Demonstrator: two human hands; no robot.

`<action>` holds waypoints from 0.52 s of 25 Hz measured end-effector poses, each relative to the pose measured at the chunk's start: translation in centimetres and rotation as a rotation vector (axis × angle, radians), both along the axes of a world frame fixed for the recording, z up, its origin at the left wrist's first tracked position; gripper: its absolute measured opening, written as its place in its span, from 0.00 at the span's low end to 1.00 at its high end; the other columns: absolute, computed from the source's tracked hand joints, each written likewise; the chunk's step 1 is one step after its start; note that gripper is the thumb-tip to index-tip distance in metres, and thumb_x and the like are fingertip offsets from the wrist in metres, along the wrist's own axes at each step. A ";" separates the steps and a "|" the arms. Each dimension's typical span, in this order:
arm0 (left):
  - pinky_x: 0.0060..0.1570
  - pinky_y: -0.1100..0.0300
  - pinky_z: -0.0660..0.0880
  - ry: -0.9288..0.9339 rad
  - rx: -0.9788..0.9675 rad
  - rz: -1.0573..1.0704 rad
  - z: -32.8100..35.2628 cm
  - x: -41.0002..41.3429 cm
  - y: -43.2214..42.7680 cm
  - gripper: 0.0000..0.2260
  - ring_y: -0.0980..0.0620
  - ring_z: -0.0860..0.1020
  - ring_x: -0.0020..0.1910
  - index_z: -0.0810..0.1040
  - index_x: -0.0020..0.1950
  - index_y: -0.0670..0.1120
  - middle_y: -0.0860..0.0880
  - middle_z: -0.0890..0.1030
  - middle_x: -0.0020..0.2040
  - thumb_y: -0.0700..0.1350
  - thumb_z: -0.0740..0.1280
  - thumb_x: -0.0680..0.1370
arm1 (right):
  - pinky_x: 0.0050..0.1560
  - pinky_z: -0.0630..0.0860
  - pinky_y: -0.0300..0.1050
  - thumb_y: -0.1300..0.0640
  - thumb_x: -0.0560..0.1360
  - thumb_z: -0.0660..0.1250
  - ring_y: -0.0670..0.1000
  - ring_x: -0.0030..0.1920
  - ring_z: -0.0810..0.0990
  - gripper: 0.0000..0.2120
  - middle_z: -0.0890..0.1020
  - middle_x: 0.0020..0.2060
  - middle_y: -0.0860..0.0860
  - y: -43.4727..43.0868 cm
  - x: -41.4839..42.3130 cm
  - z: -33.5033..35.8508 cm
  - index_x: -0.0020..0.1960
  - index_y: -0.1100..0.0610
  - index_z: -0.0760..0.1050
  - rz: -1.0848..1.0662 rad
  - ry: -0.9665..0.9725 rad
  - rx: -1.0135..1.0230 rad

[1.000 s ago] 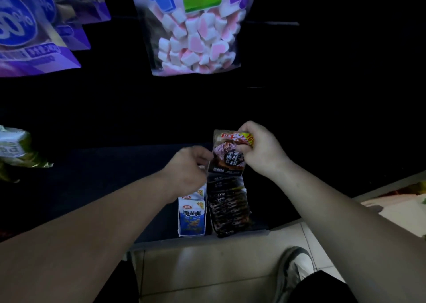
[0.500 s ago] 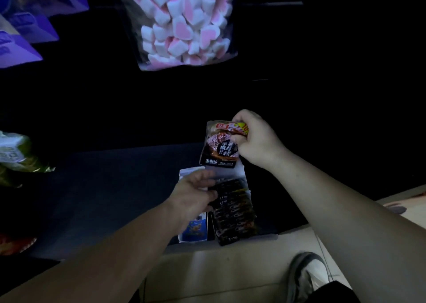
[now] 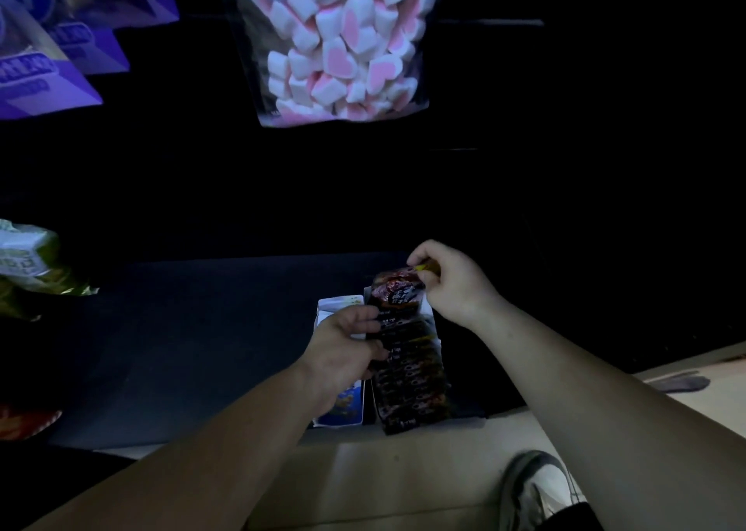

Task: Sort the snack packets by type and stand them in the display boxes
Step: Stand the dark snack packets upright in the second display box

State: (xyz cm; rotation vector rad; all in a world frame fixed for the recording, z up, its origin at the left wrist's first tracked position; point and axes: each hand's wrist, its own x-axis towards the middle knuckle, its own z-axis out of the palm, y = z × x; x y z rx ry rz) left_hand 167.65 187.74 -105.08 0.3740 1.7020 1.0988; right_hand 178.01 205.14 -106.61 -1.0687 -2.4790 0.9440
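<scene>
The dark packet point(image 3: 397, 291), pinched at its top by the right hand point(image 3: 454, 282), has dropped to the far end of the row point(image 3: 409, 365) in the display box point(image 3: 407, 420), lower centre. The left hand point(image 3: 345, 349) now presses that row back, its grip unclear. Insertion looks imminent.

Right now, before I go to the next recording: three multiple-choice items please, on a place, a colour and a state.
1. Where is the packet that the right hand holds?
A. at the far end of the row of dark packets
B. inside the blue-and-white box
C. on the floor
2. What colours are the sweets in the hanging bag?
A. green and yellow
B. pink and white
C. brown
3. How are the right hand's fingers?
A. straight and empty
B. flat on the shelf
C. pinching the packet's top edge
Key: 1 A, it sits at that row's far end; 2 B, pink-and-white hearts show through; 3 C, they curl on its top corner.
</scene>
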 end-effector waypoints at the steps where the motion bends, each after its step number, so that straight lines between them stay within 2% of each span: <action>1: 0.34 0.66 0.77 0.010 -0.004 0.002 -0.1 -0.1 0.0 0.23 0.55 0.84 0.50 0.76 0.68 0.52 0.54 0.81 0.60 0.31 0.69 0.77 | 0.53 0.81 0.54 0.62 0.80 0.65 0.50 0.49 0.81 0.10 0.82 0.48 0.46 0.2 0.1 -0.1 0.51 0.48 0.79 -0.015 -0.009 -0.020; 4: 0.39 0.61 0.79 0.043 -0.012 0.004 -0.4 0.0 -0.1 0.20 0.53 0.85 0.50 0.78 0.65 0.51 0.54 0.81 0.59 0.32 0.68 0.78 | 0.54 0.81 0.52 0.61 0.80 0.65 0.50 0.51 0.82 0.11 0.83 0.50 0.45 0.3 0.6 -0.8 0.52 0.47 0.83 -0.017 -0.120 -0.032; 6: 0.40 0.59 0.80 0.070 -0.009 0.012 -0.6 0.0 -0.2 0.18 0.51 0.85 0.50 0.79 0.61 0.51 0.54 0.82 0.58 0.31 0.68 0.78 | 0.53 0.79 0.48 0.60 0.81 0.66 0.51 0.51 0.79 0.12 0.80 0.51 0.45 0.2 0.9 -1.6 0.58 0.47 0.82 0.014 -0.197 0.016; 10: 0.35 0.64 0.78 0.151 -0.022 0.049 -1.0 -0.5 -0.3 0.16 0.53 0.85 0.45 0.82 0.59 0.48 0.49 0.84 0.54 0.30 0.68 0.77 | 0.51 0.78 0.49 0.55 0.81 0.67 0.54 0.52 0.78 0.12 0.73 0.53 0.46 -0.2 1.2 -2.1 0.63 0.46 0.78 0.007 -0.287 0.048; 13: 0.31 0.67 0.76 0.191 -0.012 0.060 -0.7 -0.4 -0.4 0.13 0.52 0.83 0.42 0.83 0.56 0.45 0.46 0.85 0.51 0.31 0.67 0.77 | 0.54 0.79 0.51 0.56 0.80 0.67 0.53 0.53 0.78 0.12 0.74 0.54 0.47 -0.5 1.6 -2.1 0.62 0.46 0.77 -0.043 -0.211 -0.011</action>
